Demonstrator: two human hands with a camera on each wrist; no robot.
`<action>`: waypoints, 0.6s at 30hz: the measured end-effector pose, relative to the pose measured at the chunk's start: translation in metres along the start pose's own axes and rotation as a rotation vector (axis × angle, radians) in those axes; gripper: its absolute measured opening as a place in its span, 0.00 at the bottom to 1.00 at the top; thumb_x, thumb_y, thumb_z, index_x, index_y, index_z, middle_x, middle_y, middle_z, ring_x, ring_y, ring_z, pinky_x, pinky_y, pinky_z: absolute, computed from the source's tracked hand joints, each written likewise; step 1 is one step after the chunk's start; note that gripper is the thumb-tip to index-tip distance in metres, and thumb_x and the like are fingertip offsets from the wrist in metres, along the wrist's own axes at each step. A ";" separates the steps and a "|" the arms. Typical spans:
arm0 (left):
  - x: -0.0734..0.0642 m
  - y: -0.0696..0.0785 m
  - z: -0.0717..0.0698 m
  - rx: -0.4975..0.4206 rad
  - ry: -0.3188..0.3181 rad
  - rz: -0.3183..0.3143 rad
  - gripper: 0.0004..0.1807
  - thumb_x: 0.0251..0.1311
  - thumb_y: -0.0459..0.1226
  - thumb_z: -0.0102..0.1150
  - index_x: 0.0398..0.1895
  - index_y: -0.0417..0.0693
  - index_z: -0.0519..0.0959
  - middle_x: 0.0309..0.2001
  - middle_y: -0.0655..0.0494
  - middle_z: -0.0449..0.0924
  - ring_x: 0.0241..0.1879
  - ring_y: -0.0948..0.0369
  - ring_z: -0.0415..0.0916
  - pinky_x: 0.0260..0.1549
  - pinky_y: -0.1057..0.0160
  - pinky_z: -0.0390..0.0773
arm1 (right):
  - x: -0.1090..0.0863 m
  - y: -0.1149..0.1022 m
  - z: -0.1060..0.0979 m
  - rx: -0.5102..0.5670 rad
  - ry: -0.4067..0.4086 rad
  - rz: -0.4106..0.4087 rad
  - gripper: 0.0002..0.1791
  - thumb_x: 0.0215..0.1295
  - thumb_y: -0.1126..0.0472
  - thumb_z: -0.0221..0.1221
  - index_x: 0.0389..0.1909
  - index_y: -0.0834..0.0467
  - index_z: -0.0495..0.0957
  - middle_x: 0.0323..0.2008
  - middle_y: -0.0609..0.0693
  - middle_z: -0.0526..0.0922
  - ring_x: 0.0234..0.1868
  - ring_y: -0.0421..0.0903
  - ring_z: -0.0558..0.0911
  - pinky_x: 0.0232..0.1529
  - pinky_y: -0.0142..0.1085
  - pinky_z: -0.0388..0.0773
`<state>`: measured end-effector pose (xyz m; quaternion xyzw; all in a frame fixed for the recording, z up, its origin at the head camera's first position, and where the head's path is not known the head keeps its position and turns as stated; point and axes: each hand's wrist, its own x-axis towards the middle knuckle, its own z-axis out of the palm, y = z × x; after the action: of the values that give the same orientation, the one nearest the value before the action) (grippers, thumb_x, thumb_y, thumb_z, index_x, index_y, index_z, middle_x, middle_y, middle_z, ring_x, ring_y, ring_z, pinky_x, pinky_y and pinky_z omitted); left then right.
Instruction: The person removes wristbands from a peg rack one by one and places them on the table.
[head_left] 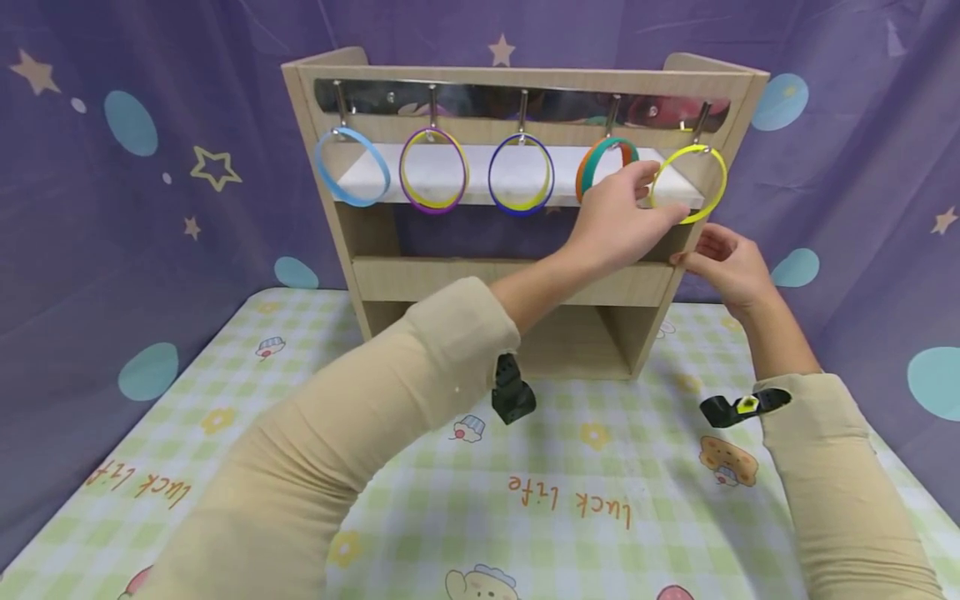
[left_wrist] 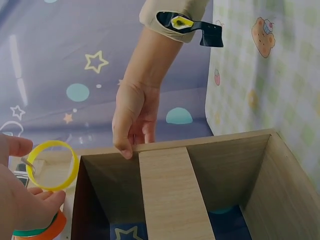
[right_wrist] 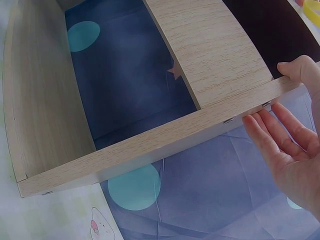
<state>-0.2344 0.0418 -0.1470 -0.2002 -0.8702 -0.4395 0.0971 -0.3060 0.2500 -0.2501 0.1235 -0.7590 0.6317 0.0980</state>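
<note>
A yellow ring [head_left: 724, 179] hangs on the rightmost hook of a small wooden rack [head_left: 510, 279]. My left hand [head_left: 618, 217] is at that ring, thumb and fingers spread apart on either side of it; in the left wrist view the hand [left_wrist: 22, 205] shows no clear pinch on the band. Just behind this hand hang a teal ring [head_left: 592, 167] and an orange ring [head_left: 581, 173], partly hidden. With my right hand [head_left: 735, 267] I grip the rack's right side panel, thumb on the front edge, fingers [right_wrist: 272, 145] against the outer face in the right wrist view.
Further left on the metal hook strip [head_left: 480, 102] hang a light blue ring [head_left: 362, 202], a purple ring [head_left: 402, 179] with a yellow one, and a blue ring [head_left: 491, 175] with another yellow. Beneath the rack lies a checked tablecloth [head_left: 420, 500]; a purple curtain [head_left: 210, 100] hangs behind.
</note>
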 end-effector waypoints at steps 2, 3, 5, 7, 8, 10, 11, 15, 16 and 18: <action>0.000 0.002 0.002 0.015 0.011 -0.013 0.32 0.59 0.48 0.62 0.67 0.54 0.68 0.63 0.62 0.74 0.61 0.68 0.72 0.52 0.80 0.74 | 0.000 0.000 0.000 0.034 -0.010 -0.001 0.17 0.56 0.69 0.65 0.39 0.43 0.80 0.32 0.32 0.83 0.36 0.28 0.81 0.35 0.17 0.78; 0.001 0.003 0.003 0.015 0.015 -0.021 0.32 0.58 0.48 0.62 0.67 0.55 0.68 0.63 0.62 0.74 0.61 0.68 0.72 0.52 0.79 0.74 | -0.001 0.000 0.000 0.037 -0.012 -0.001 0.17 0.56 0.69 0.65 0.39 0.43 0.80 0.32 0.32 0.83 0.36 0.28 0.81 0.35 0.17 0.78; 0.001 0.004 0.004 0.002 0.023 -0.038 0.32 0.58 0.48 0.62 0.67 0.55 0.68 0.62 0.62 0.75 0.61 0.68 0.72 0.52 0.80 0.74 | -0.001 0.000 0.000 0.059 -0.020 0.000 0.17 0.56 0.69 0.65 0.39 0.44 0.80 0.32 0.32 0.83 0.36 0.29 0.81 0.35 0.17 0.78; 0.001 0.004 0.004 -0.016 0.030 -0.050 0.32 0.58 0.47 0.63 0.66 0.55 0.69 0.61 0.63 0.76 0.60 0.69 0.73 0.51 0.81 0.74 | -0.001 0.000 0.000 0.065 -0.024 0.000 0.17 0.56 0.69 0.65 0.39 0.44 0.80 0.32 0.32 0.84 0.36 0.29 0.81 0.35 0.17 0.78; 0.001 0.005 0.005 -0.025 0.033 -0.055 0.31 0.58 0.47 0.63 0.65 0.54 0.69 0.60 0.63 0.77 0.59 0.69 0.74 0.50 0.81 0.74 | -0.001 0.000 0.000 0.052 -0.021 -0.002 0.16 0.56 0.69 0.65 0.38 0.43 0.80 0.32 0.32 0.84 0.36 0.28 0.81 0.35 0.17 0.78; 0.001 0.005 0.005 -0.044 0.034 -0.065 0.30 0.58 0.47 0.63 0.64 0.53 0.70 0.59 0.62 0.78 0.58 0.69 0.75 0.49 0.82 0.74 | -0.001 0.000 0.000 0.068 -0.026 -0.005 0.17 0.56 0.70 0.65 0.39 0.44 0.80 0.32 0.33 0.84 0.36 0.29 0.82 0.36 0.17 0.78; 0.001 0.005 0.005 -0.052 0.031 -0.070 0.30 0.58 0.47 0.63 0.64 0.53 0.71 0.58 0.63 0.78 0.57 0.69 0.75 0.48 0.82 0.74 | -0.001 0.000 0.000 0.065 -0.024 -0.007 0.17 0.56 0.69 0.65 0.39 0.44 0.80 0.32 0.33 0.84 0.36 0.29 0.82 0.36 0.17 0.79; 0.000 0.007 0.007 -0.081 0.020 -0.075 0.27 0.59 0.47 0.63 0.61 0.52 0.73 0.55 0.63 0.79 0.54 0.70 0.76 0.44 0.83 0.75 | -0.001 0.000 0.000 0.034 -0.011 -0.003 0.16 0.56 0.68 0.65 0.40 0.44 0.79 0.32 0.32 0.83 0.36 0.29 0.81 0.36 0.17 0.79; 0.000 0.008 0.007 -0.082 0.020 -0.075 0.26 0.59 0.47 0.63 0.60 0.52 0.73 0.53 0.63 0.80 0.53 0.71 0.77 0.43 0.83 0.75 | -0.001 0.000 0.000 0.013 -0.006 -0.001 0.16 0.57 0.67 0.65 0.40 0.43 0.79 0.32 0.31 0.83 0.36 0.28 0.81 0.36 0.17 0.79; 0.000 0.009 0.009 -0.083 0.026 -0.071 0.23 0.59 0.46 0.63 0.57 0.52 0.74 0.50 0.63 0.81 0.50 0.71 0.77 0.41 0.83 0.75 | -0.001 0.000 0.000 -0.001 -0.004 0.005 0.16 0.57 0.66 0.65 0.41 0.42 0.78 0.33 0.30 0.83 0.37 0.28 0.81 0.36 0.17 0.79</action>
<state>-0.2307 0.0542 -0.1457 -0.1674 -0.8563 -0.4811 0.0845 -0.3048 0.2502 -0.2502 0.1229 -0.7599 0.6312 0.0949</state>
